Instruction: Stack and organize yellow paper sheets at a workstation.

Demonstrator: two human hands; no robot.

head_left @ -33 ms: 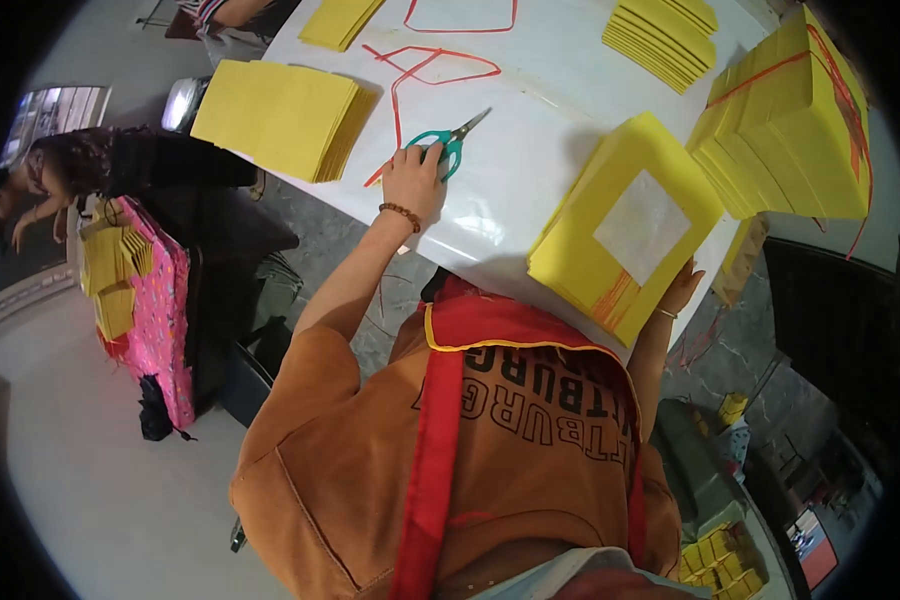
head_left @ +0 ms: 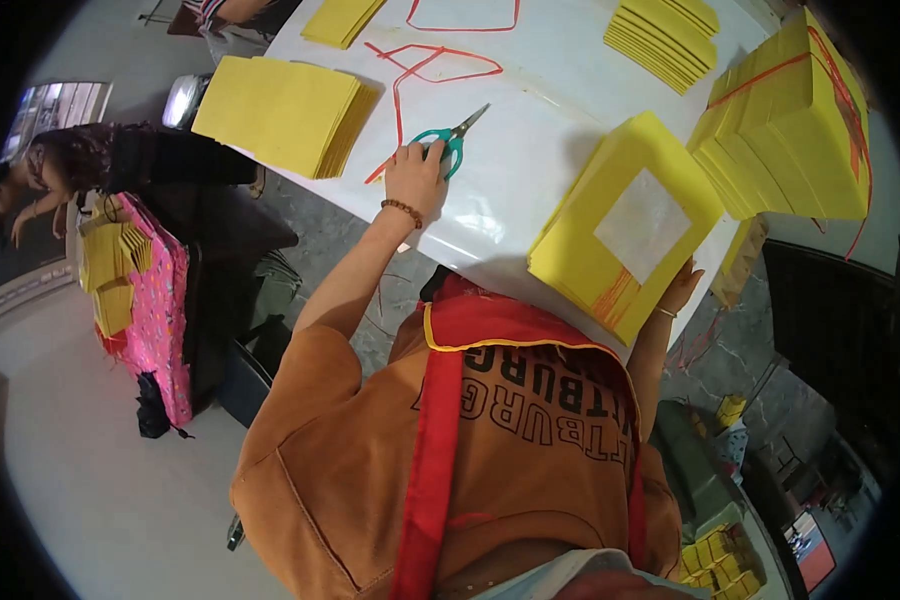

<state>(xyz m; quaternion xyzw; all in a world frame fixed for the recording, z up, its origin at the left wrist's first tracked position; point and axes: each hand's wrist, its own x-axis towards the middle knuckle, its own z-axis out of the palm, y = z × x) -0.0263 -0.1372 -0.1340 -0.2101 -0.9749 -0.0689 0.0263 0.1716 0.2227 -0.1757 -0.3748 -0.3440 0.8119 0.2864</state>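
My left hand [head_left: 416, 180] is at the near left part of the white table, its fingers curled over the handles of green-handled scissors [head_left: 454, 147]. The scissors' metal blades point away to the far right. A red flat strap [head_left: 398, 105] runs across the table just beyond these fingers. At the near right edge lies a stack of yellow envelopes [head_left: 580, 215], with a pale square and orange marks on its top piece. My right hand [head_left: 678, 290] grips this stack along its right side; some of its fingers are hidden by the stack.
Yellow stacks sit at the left [head_left: 270, 110], far left [head_left: 340, 20] and far right [head_left: 660, 45]. A tall strapped yellow bundle [head_left: 785, 130] stands at the right. Another person's arm [head_left: 240, 10] shows at the far left edge. A pink-covered surface [head_left: 160, 300] holds more yellow pieces.
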